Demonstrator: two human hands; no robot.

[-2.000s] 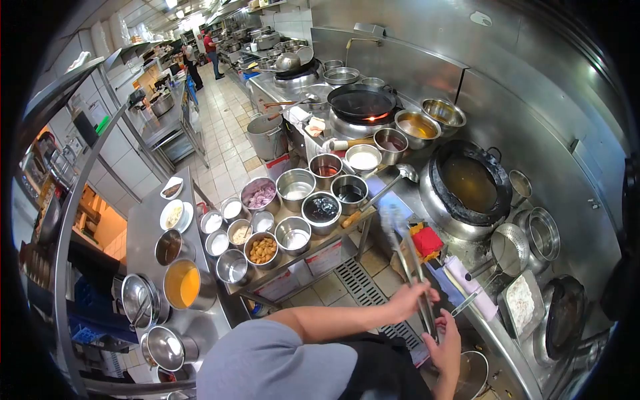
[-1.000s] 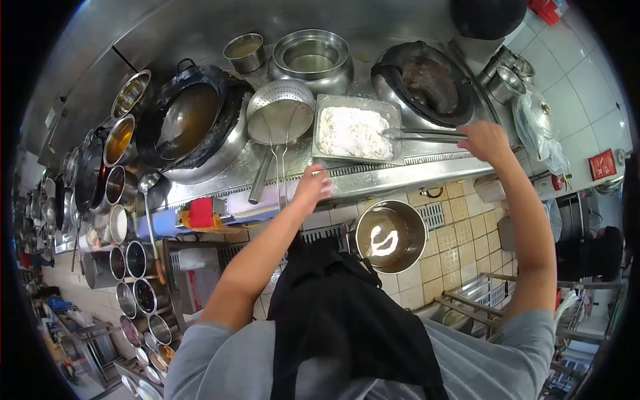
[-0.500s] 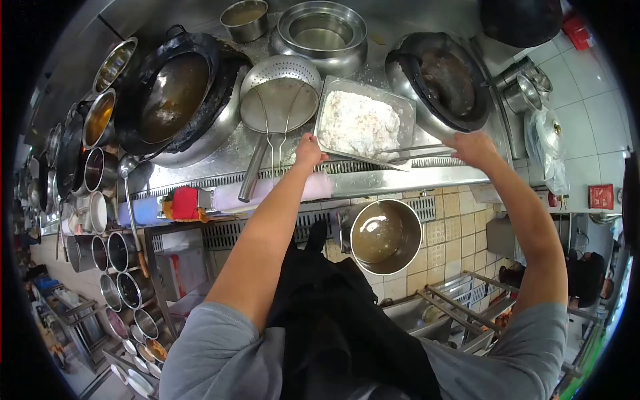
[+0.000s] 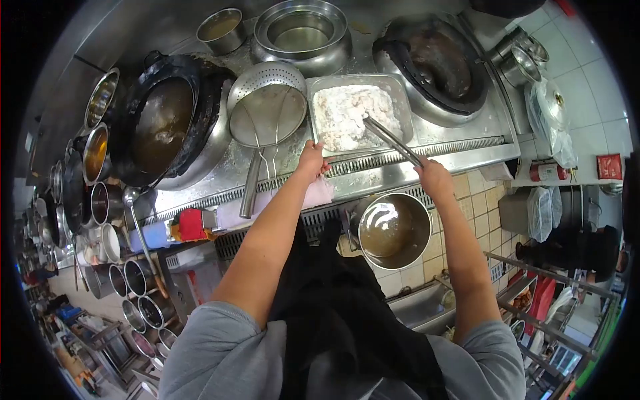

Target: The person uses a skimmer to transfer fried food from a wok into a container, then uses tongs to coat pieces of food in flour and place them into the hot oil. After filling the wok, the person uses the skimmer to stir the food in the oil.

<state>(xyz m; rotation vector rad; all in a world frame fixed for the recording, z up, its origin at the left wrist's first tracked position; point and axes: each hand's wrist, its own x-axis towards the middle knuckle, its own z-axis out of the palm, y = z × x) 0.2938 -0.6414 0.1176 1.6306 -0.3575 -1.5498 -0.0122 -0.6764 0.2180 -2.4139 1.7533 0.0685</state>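
A rectangular metal tray (image 4: 405, 110) of white, flour-coated pieces (image 4: 350, 113) rests on the steel stove top, close to its front edge. My left hand (image 4: 311, 162) is closed on the tray's near left corner. Long metal tongs (image 4: 398, 142) are gripped in my right hand (image 4: 437, 179), and their tips touch the coated pieces. Left of the tray lies a perforated ladle (image 4: 275, 75) with a wire strainer (image 4: 267, 115) over it, both handles toward me.
A wok of oil (image 4: 167, 123) stands at left, another dark wok (image 4: 437, 63) at right. Behind the tray is a round steel pot (image 4: 300, 37). A pot of liquid (image 4: 395, 230) stands below the front edge. Several metal bowls line the left side.
My right hand has swung left and toward me, and the tongs now point into the coated pieces instead of lying along the tray's near edge. The tray now sits flatter.
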